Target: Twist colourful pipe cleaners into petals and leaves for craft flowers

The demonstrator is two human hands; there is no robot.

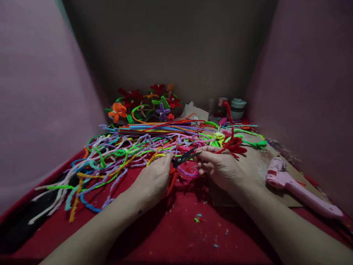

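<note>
My left hand (156,176) is closed around the red handles of a pair of scissors (180,161). Their dark blades are parted and point right, toward my other hand. Between thumb and fingers, my right hand (217,163) pinches a red pipe cleaner (233,145), which is bent into several loops that stick out past the knuckles. One red length rises upright from it. The blade tips reach the pinching fingertips, and I cannot tell whether they touch the pipe cleaner.
Loose coloured pipe cleaners (110,162) cover the left, with a straight bundle (157,127) behind. Pipe-cleaner flowers (118,111) stand at the back. On the right lie a cardboard sheet (253,169) and a pink glue gun (300,191). A lidded jar (238,109) is behind. Scraps dot the red cloth (176,228).
</note>
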